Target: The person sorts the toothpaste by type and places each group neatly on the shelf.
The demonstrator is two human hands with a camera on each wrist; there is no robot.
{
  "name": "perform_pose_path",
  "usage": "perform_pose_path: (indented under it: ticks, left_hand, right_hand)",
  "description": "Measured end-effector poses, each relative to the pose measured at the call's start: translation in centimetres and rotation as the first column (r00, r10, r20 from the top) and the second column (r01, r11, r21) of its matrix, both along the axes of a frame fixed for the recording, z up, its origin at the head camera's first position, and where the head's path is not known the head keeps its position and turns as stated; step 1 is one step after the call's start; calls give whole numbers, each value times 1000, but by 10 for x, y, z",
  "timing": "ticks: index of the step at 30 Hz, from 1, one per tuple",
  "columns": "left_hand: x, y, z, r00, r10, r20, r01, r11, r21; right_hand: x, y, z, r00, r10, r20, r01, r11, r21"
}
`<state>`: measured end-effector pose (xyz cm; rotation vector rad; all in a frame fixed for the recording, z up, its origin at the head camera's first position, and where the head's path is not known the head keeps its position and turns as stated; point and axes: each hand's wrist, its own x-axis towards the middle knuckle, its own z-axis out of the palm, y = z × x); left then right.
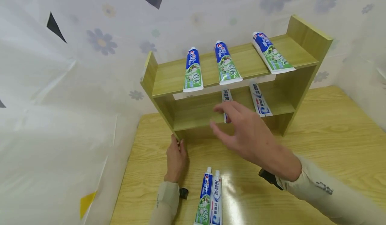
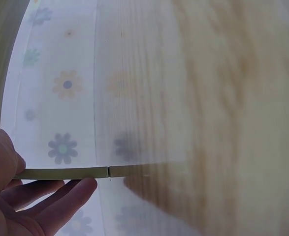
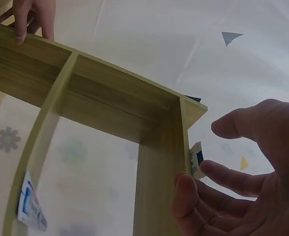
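My left hand (image 1: 176, 159) grips the lower front edge of the left side panel of a small wooden shelf (image 1: 193, 116); in the left wrist view its thumb and fingers lie on either side of the panel edge (image 2: 65, 173). My right hand (image 1: 250, 131) is in front of the lower tier, fingers apart and slightly bent, with nothing in them. Behind it, a white toothpaste tube (image 1: 227, 94) is partly hidden. Another white toothpaste tube (image 1: 260, 99) lies to its right. Three blue-and-green Crest toothpaste tubes (image 1: 193, 70) lie spaced along the top tier, caps toward the back.
On the wooden table (image 1: 144, 161), a Crest tube (image 1: 204, 198) and a white toothpaste tube (image 1: 216, 198) lie side by side in front of the shelf. Behind stands a whitish sheet (image 1: 120, 17) printed with flowers. The shelf's right side panel (image 1: 310, 34) rises above the top tier.
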<state>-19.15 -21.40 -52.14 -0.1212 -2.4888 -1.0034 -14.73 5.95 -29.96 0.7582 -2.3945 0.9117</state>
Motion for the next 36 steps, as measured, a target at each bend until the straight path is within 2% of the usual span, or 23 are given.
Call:
perform_pose_path:
  ticks: [2,3,5,8,12,14,16,17,18,19,21,22,23,26,27,28,29,30,32,33,34,35,36]
  left_hand:
    - [0,-2,-4,1000,-12,-22,12,1000,1]
    - [-1,-3,-9,999,-16,-40,16,1000,-2]
    - [-3,-6,-17,998,-23,-65,23,1000,-3]
    - [-3,-8,-19,995,-27,-91,27,1000,-3]
    - [-4,-8,-14,992,-41,-117,42,999,9]
    - [-6,-8,-14,990,-49,-134,50,999,6]
    - [-10,-11,-18,988,-54,-148,56,998,8]
    - [-11,-11,-20,988,-53,-148,55,998,9]
    - [-9,-9,-15,990,-45,-132,46,999,8]
    - [-10,-11,-18,990,-41,-133,42,999,5]
    - [-10,-10,-19,993,-35,-112,36,999,8]
    - [-7,-8,-14,995,-30,-95,31,1000,8]
    - [-9,-9,-19,995,-33,-98,33,999,7]
    - [-10,-8,-21,997,-33,-75,34,999,10]
    - [-10,-7,-22,997,-36,-68,37,999,14]
    - [-13,-9,-27,997,-34,-76,36,999,15]
    - [-13,-8,-27,997,-33,-64,34,999,15]
    - [-10,-5,-20,999,-22,-32,22,1000,14]
    - [-8,-4,-16,1000,-7,7,7,1000,5]
    - [-5,-1,-9,1000,-4,30,3,1000,10]
    - [-4,-1,-7,999,7,43,-7,1000,2]
    - [0,2,0,998,10,63,-10,1000,-1]
    - [0,3,1,998,20,63,-19,1000,-13]
  right_hand:
    - [5,0,-13,1000,4,24,-5,1000,13]
    - [8,-1,-21,999,2,48,-4,1000,31]
    - [15,-2,-39,992,-12,128,2,997,80]
    - [24,-4,-70,970,-24,242,-14,988,154]
    - [32,-8,-105,932,-32,360,-33,985,172]
    - [36,-11,-121,903,-38,429,-39,984,171]
    - [39,-15,-135,861,-37,507,-58,984,171]
    - [40,-16,-141,842,-35,539,-71,982,173]
    - [42,-18,-147,823,-30,567,-83,981,174]
    - [43,-20,-152,807,-23,590,-96,981,171]
    - [47,-23,-161,780,-16,625,-114,979,168]
    - [49,-24,-164,768,-17,640,-119,978,169]
    - [50,-25,-167,758,-18,652,-124,977,171]
    - [55,-27,-173,733,-25,680,-129,976,176]
    - [56,-28,-175,728,-30,685,-131,975,181]
    - [57,-29,-176,724,-35,688,-132,973,189]
    - [58,-29,-178,726,-44,686,-132,971,201]
    - [60,-31,-180,727,-49,685,-134,968,211]
    - [63,-35,-184,733,-61,677,-140,961,239]
    - [64,-37,-186,737,-69,673,-141,957,252]
    - [65,-40,-187,739,-76,669,-141,954,264]
    - [66,-42,-189,746,-85,660,-138,951,278]
    - [67,-45,-190,752,-94,653,-134,948,290]
